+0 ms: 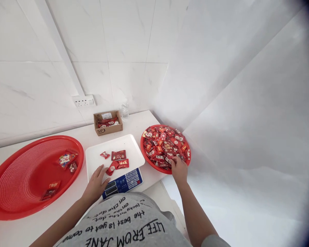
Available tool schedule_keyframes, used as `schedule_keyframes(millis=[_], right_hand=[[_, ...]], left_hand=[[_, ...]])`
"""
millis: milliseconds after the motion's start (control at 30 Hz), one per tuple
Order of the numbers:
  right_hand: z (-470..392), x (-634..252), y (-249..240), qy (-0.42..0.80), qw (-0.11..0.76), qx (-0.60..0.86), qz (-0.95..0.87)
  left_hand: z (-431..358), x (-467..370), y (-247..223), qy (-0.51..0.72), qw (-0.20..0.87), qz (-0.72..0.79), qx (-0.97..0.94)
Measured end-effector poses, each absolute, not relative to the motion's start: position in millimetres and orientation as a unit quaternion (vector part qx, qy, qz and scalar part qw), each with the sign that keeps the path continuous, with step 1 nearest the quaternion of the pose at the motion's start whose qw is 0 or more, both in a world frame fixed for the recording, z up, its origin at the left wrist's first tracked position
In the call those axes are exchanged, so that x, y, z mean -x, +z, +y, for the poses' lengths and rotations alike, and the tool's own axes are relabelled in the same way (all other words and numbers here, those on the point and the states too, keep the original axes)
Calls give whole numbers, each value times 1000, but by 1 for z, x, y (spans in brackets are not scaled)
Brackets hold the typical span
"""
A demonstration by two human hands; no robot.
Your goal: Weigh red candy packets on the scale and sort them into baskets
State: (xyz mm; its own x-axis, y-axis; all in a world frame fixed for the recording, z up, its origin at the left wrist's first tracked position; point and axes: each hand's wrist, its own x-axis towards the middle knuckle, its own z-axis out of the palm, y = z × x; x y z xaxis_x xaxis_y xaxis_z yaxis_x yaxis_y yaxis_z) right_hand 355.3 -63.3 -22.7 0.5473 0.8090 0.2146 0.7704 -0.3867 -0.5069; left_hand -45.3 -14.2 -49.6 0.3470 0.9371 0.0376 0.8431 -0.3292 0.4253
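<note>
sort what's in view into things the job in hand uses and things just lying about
Seems in use:
red packets in the fuller red basket, at the right hand
white tray of the blue scale, at the left hand
packets on that tray

No hand on these, perhaps just there:
other red basket
cardboard box
clear plastic container

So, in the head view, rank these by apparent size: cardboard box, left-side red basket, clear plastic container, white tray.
1. Left-side red basket
2. White tray
3. Cardboard box
4. Clear plastic container
</note>
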Motion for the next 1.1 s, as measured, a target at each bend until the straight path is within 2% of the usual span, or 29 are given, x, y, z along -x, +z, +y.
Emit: schedule_keyframes(millis=[333, 800, 867, 1100], right_hand=[[-64, -325, 4, 84, 432, 780, -444], [-15, -185, 1, 376, 404, 555, -622], [-12, -190, 0, 342, 393, 562, -642], [-11, -256, -32, 102, 377, 650, -652]], left_hand=[[-18, 44, -52, 153, 182, 557, -795], [-22, 42, -43, 173, 196, 563, -784], [-22, 42, -42, 182, 197, 567, -778], [-18, 34, -39, 168, 187, 564, -787]])
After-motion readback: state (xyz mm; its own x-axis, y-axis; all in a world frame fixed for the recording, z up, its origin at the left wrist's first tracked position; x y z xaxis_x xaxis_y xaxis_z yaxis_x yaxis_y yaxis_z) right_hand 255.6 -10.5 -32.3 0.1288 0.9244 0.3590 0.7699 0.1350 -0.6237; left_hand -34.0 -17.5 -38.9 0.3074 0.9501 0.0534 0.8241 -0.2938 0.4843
